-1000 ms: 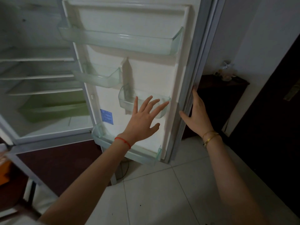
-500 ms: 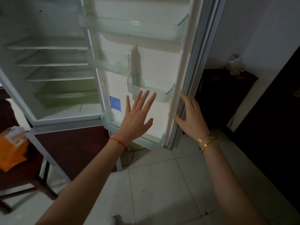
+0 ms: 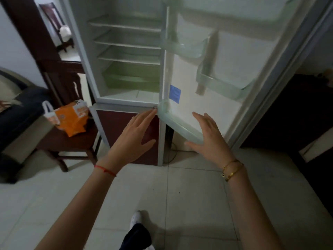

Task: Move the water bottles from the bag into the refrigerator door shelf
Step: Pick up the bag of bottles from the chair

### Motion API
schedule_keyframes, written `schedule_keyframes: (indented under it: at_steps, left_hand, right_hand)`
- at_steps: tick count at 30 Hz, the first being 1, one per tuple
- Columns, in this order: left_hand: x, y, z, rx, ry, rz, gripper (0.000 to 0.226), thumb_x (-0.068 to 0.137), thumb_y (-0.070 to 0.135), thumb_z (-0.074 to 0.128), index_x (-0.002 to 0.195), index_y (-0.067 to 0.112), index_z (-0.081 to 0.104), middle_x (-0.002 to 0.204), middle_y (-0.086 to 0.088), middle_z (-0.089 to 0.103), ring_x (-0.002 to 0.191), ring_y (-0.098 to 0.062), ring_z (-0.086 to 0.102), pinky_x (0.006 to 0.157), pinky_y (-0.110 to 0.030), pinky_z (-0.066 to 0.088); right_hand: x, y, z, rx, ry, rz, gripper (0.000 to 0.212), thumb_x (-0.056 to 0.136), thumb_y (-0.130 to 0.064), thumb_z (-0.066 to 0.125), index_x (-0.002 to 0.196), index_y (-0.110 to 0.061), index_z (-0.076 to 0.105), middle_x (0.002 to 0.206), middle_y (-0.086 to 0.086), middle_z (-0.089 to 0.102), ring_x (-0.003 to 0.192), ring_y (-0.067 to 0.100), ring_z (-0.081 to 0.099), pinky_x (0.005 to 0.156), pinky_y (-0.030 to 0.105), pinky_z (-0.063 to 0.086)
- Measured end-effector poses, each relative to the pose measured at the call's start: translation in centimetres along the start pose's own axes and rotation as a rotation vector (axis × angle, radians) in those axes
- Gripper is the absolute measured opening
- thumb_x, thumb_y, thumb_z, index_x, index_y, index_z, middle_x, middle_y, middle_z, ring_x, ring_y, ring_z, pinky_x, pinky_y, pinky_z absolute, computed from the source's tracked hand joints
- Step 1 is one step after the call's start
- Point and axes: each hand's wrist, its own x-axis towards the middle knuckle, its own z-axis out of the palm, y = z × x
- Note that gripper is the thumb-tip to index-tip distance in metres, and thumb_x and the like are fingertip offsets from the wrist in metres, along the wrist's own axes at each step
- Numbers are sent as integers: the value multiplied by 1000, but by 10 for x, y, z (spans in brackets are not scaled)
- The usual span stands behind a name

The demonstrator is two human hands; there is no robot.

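Bag point(image 3: 69, 118) sits on the chair point(image 3: 72, 141) at our ten o'clock, nearer our left hand point(image 3: 132, 139). Both hands, right hand point(image 3: 210, 141) too, are spread and hold nothing; we see no bottles.

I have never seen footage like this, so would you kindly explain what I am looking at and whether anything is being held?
There is no machine here: a camera worn on a person's head looks forward and down at their own bare arms. The left hand, with a red string at the wrist, and the right hand, with gold bracelets, are both open and hold nothing. Ahead stands an open refrigerator with bare inner shelves. Its door carries clear shelves, the lowest door shelf lying just beyond the right hand. An orange bag sits on a dark wooden chair at the left. No water bottles can be seen.
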Motion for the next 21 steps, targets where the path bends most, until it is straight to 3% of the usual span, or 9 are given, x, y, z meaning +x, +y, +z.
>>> schedule_keyframes:
  at_steps: [4, 10, 12, 16, 21]
  left_hand:
    - [-47, -22, -25, 28, 14, -128, 87, 86, 29, 68, 155, 25, 16, 159, 3, 24, 147, -16, 23, 117, -47, 29]
    - [-109, -44, -58, 95, 69, -310, 86, 84, 27, 69, 154, 23, 19, 157, -1, 27, 145, -19, 26, 118, -47, 28]
    - [-127, -49, -65, 110, 83, -364, 86, 85, 28, 69, 154, 25, 19, 158, 0, 26, 145, -19, 27, 119, -44, 25]
    - [-156, -65, -75, 136, 108, -483, 87, 85, 34, 68, 154, 30, 16, 159, 1, 24, 145, -19, 25, 115, -42, 33]
    - [-183, -92, -90, 148, 113, -577, 87, 86, 36, 67, 155, 31, 14, 158, 0, 27, 144, -21, 28, 115, -43, 34]
  right_hand:
    - [8, -25, 30, 32, -105, -74, 89, 79, -37, 74, 150, -22, 23, 157, -2, 25, 148, 18, 8, 120, 39, 19]
    - [23, -70, 67, 82, -234, -181, 90, 81, -38, 73, 151, -24, 19, 156, -2, 23, 148, 14, 12, 120, 36, 20]
    - [28, -85, 78, 87, -271, -208, 89, 82, -37, 72, 152, -25, 18, 156, -3, 23, 148, 11, 9, 119, 32, 17]
    - [39, -114, 103, 122, -352, -265, 87, 83, -35, 71, 152, -25, 18, 157, -2, 21, 147, 8, 6, 113, 23, 13]
    - [56, -150, 140, 157, -465, -297, 85, 84, -35, 71, 151, -28, 19, 157, -3, 21, 148, 10, 6, 115, 28, 18]
